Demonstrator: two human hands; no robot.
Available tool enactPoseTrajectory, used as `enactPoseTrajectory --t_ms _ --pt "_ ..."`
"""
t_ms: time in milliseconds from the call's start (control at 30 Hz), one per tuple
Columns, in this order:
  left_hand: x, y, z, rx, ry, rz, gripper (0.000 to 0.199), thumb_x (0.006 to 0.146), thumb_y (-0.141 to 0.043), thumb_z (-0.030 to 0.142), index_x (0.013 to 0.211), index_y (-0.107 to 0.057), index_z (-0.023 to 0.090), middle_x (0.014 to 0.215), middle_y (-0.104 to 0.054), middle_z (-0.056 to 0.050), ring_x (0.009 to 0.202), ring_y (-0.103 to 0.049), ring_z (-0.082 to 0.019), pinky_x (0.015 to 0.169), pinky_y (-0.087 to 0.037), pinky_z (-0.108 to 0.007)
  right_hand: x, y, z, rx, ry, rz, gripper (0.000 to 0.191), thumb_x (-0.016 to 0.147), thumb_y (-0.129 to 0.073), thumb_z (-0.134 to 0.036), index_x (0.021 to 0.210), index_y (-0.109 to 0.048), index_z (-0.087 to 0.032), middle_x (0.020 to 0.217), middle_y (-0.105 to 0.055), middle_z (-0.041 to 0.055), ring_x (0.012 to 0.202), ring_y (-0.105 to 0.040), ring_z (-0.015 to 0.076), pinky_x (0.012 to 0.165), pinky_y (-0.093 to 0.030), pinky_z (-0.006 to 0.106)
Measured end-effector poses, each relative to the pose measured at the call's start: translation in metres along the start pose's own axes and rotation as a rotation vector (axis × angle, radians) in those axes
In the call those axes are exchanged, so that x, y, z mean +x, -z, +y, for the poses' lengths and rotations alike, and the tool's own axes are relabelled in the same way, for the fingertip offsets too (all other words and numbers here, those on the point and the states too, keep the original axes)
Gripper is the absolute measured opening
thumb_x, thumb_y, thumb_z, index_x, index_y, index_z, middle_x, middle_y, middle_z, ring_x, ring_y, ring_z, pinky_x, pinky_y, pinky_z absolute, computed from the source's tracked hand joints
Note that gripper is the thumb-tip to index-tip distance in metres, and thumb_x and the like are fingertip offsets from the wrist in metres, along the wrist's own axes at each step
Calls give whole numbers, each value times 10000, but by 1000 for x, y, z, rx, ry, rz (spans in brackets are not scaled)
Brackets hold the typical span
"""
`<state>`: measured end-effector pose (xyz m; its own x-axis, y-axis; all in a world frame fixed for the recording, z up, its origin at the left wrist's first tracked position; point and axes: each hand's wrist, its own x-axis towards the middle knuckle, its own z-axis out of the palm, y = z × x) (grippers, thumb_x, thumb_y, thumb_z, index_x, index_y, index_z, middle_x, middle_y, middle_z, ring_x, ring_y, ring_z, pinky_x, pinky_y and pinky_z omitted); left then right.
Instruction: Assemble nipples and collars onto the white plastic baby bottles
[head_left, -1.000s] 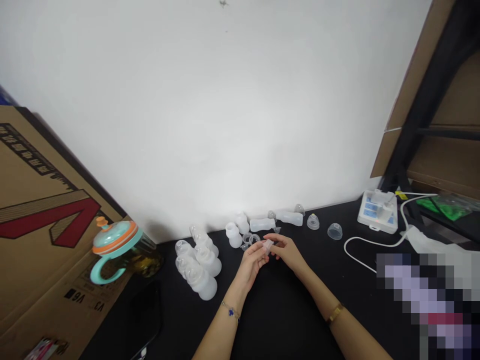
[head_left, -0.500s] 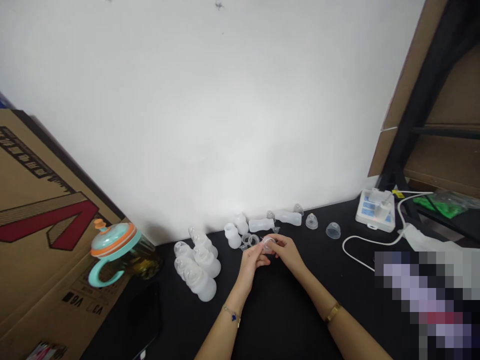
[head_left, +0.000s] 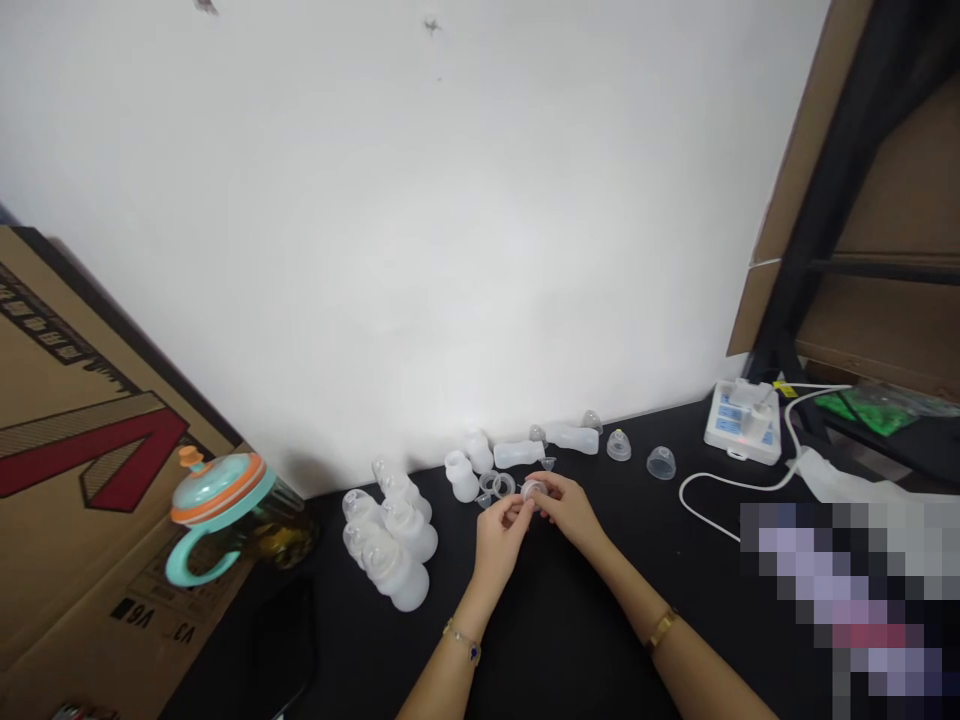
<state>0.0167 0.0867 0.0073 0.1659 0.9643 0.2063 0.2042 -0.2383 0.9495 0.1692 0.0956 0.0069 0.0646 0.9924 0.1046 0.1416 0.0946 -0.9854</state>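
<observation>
My left hand [head_left: 498, 537] and my right hand [head_left: 570, 508] meet above the black table [head_left: 585, 640], both pinching a small clear plastic ring part [head_left: 533, 490] between their fingertips. Just beyond the hands lie loose clear rings [head_left: 497, 484], a small white bottle [head_left: 459, 475] and two bottles lying on their sides [head_left: 547, 446]. A cluster of several assembled white bottles [head_left: 390, 535] lies to the left of my left hand.
A teal-and-orange lidded jug [head_left: 225, 520] stands at the left beside a large cardboard box [head_left: 75, 480]. Two clear domed caps [head_left: 641, 455] sit right of the hands. A white device [head_left: 742, 425] with a white cord [head_left: 720, 500] stands at the right, below a dark shelf frame [head_left: 832, 200].
The hands have turned the small clear part between the fingertips and drawn closer together. The camera view drifted slightly right and down; the table's objects stayed put.
</observation>
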Motion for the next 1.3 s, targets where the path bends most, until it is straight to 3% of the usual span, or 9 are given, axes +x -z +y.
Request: enactPoseTrajectory --t_ms 333,600,800,1300 --pt "-4 0 7 184 -79 23 304 904 -600 422 877 -755 162 707 -688 -35 578 -553 -142 576 -397 -245 -4 0 -5 -120 138 45 310 736 -568 -268 944 -788 -202 861 -775 38 659 -623 183 658 -499 297" --pt "-7 2 16 347 -164 41 237 911 -582 348 812 -739 201 703 -646 -19 593 -538 -137 615 -375 -251 -4 -1 -1 -91 124 47 255 753 -572 -272 896 -769 -197 808 -747 26 674 -622 178 634 -490 266" --pt "-8 2 16 344 -165 41 200 907 -586 328 846 -736 210 737 -663 -24 601 -536 -140 636 -371 -254 -4 -1 -4 -76 131 47 255 741 -580 -292 875 -772 -191 791 -746 34 699 -648 194 651 -507 278" --pt "-6 1 12 315 -161 66 212 869 -618 315 694 -682 213 632 -586 -5 551 -482 -134 589 -317 -258 -4 -2 -4 -114 119 41 260 746 -566 -321 850 -774 -206 777 -748 40 674 -637 202 613 -492 279"
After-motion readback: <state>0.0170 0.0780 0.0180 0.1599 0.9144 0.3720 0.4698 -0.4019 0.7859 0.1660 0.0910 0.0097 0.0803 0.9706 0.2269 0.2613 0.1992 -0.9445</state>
